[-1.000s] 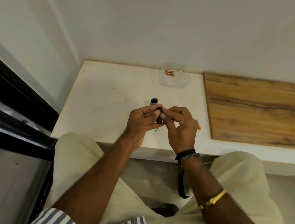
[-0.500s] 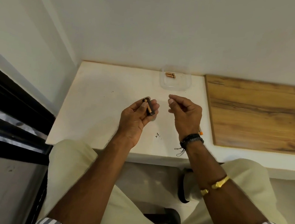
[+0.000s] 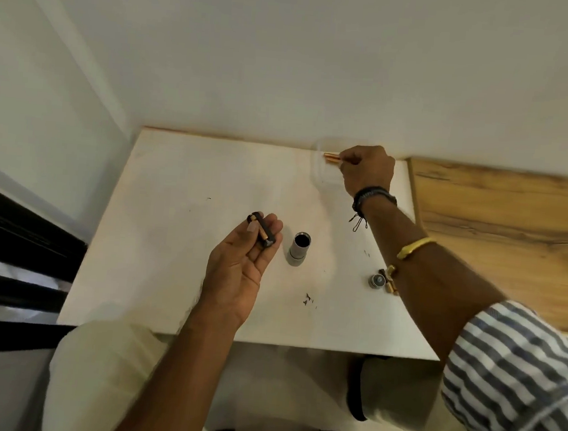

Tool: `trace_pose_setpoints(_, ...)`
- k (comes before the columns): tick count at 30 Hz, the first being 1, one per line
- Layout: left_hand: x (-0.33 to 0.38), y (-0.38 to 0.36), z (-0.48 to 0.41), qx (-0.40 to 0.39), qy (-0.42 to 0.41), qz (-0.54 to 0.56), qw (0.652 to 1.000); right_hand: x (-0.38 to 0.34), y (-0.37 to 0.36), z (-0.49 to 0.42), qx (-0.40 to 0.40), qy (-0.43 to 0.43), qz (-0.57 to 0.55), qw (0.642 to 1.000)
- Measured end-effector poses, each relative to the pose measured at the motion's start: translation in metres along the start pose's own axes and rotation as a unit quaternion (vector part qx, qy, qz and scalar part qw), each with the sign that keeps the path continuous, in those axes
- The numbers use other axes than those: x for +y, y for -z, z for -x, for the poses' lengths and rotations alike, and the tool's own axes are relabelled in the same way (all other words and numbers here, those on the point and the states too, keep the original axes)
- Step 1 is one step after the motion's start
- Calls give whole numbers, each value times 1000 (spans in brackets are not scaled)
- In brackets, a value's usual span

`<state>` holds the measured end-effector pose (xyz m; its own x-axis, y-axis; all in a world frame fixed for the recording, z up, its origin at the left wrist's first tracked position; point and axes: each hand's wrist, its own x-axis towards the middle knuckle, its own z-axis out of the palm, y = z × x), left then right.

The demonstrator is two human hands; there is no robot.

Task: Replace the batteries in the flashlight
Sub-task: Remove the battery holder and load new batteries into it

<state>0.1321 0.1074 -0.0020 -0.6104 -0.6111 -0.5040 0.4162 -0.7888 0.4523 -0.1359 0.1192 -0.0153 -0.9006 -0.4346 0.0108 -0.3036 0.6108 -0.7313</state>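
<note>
My left hand (image 3: 241,263) lies palm up over the white table (image 3: 158,239) and holds a black battery holder (image 3: 262,231) with a copper battery in it. Just to its right the grey flashlight body (image 3: 298,248) stands upright, its open end up. My right hand (image 3: 367,169) reaches to the clear plastic container (image 3: 316,170) at the table's back edge, fingertips pinched on copper batteries (image 3: 332,158) inside it. The flashlight's end cap (image 3: 376,280) lies beside my right forearm, with another copper battery (image 3: 391,288) partly hidden next to it.
A wooden board (image 3: 512,233) adjoins the table on the right. White walls close off the back and left. A dark frame (image 3: 18,245) runs along the left. Small dark specks (image 3: 308,299) mark the table near its front edge. My knees sit below.
My right hand has moved from beside the left hand back to the clear container and closed on the batteries there. The left hand has opened palm up with the holder.
</note>
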Motion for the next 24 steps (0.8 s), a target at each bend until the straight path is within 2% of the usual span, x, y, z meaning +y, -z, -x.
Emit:
trace_pose_setpoints(6, 4, 5, -6, 10, 13, 8, 1000, 1, -16, -27, -43, 9, 140, 989)
trace_pose_setpoints(12, 6, 5, -3, -9, 13, 23, 1000, -1, -21, -26, -47, 20, 192, 980)
trace_pose_setpoints(17, 7, 2, 4, -31, 8, 19, 999, -8, -7, -13, -22, 17, 122, 992)
trace_pose_setpoints(24, 6, -2, 18, -62, 9, -37, 997, -15, 33, 49, 14, 28, -72, 997)
